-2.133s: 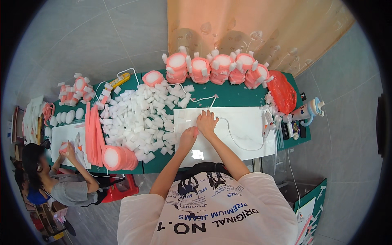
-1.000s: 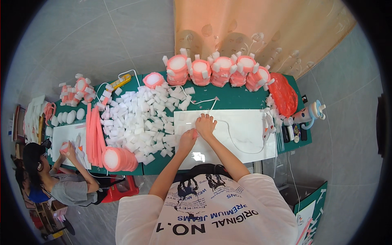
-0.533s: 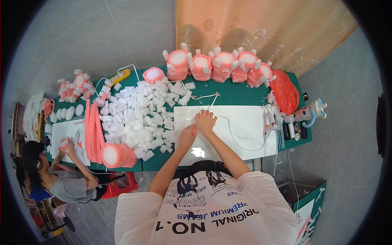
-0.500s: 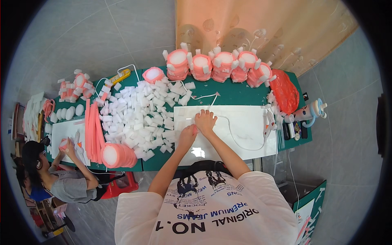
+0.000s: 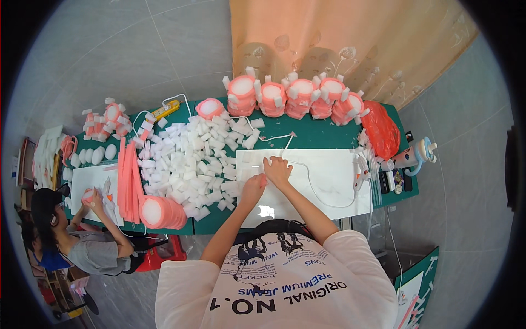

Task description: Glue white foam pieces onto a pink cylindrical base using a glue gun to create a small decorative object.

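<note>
Over the white board [image 5: 323, 197] in front of me, my left hand [image 5: 253, 189] is closed around a small pink foam piece [image 5: 264, 180]; only a bit of it shows at the fingers. My right hand [image 5: 278, 170] is just beyond and to the right, fingers spread, its palm side close to that piece. Whether it touches the piece or the board I cannot tell. A white glue gun [image 5: 358, 172] lies at the board's right end, its cord [image 5: 310, 178] looping across the board.
Loose white foam blocks [image 5: 183, 159] are heaped left of the board, beside long pink strips [image 5: 128, 181] and a stack of pink-and-white rounds [image 5: 161, 212]. More stacks [image 5: 300, 98] line the back edge, near a red plastic bag [image 5: 380, 129]. Another person [image 5: 82, 230] works at far left.
The whole view has shifted slightly. My right hand's fingers have come a little nearer to me; my left hand keeps its grip on the pink foam piece.
</note>
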